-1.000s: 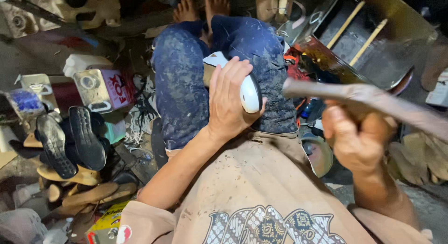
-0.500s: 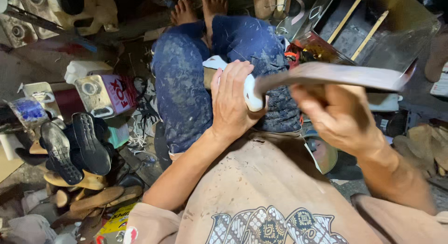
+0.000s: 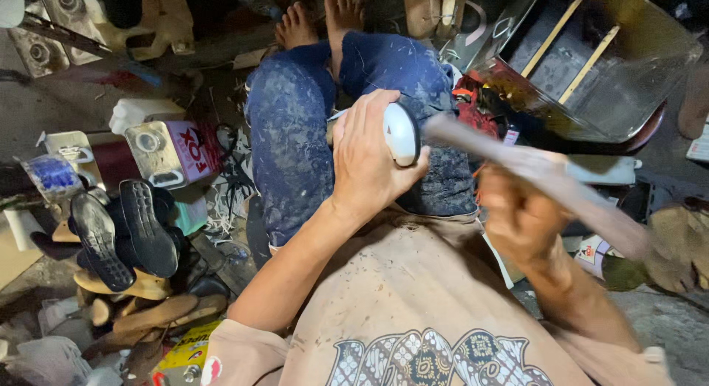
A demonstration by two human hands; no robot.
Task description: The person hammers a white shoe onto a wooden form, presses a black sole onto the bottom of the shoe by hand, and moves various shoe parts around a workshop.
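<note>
Centre frame, the left hand [image 3: 369, 161] clasps a white shoe [image 3: 399, 131] on the lap; the right hand [image 3: 521, 216] grips a blurred long tool [image 3: 532, 175] against it, mid-stroke; steady bracing seems needed next.

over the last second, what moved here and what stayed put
The right hand swung the long flat tool down and leftward: a second ago it stood off to the right, now its tip meets the white shoe held over the lap. The tool is motion-blurred. The left hand kept its grip on the shoe in about the same place. The black soles and tins at left did not move.
</note>
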